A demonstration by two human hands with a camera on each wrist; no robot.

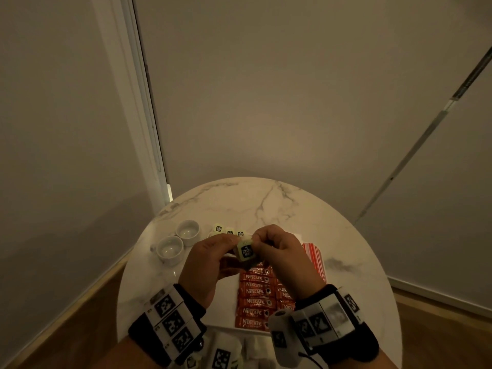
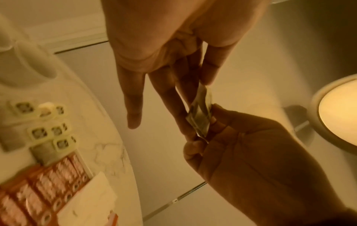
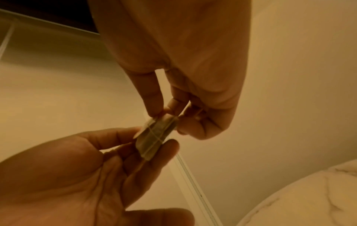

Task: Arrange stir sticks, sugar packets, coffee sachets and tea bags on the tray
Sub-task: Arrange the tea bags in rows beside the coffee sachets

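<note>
Both hands hold one pale tea bag [image 1: 246, 252] with a dark label above the tray [image 1: 226, 326]. My left hand [image 1: 237, 242] pinches its upper edge between thumb and fingers. My right hand [image 1: 256, 242] pinches it from the other side. In the left wrist view the tea bag [image 2: 201, 116] hangs between my left hand [image 2: 203, 87] above and my right hand [image 2: 204, 137] below. In the right wrist view a string crosses the tea bag [image 3: 156, 136]. Red Nescafe sachets [image 1: 255, 299] lie in rows on the tray. More tea bags [image 1: 229, 231] lie behind the hands.
Two white cups [image 1: 177, 241] stand at the left of the round marble table [image 1: 266, 198]. Red-and-white striped packets [image 1: 314, 258] lie right of the tray. The table stands in a corner, with walls close behind and wooden floor on both sides.
</note>
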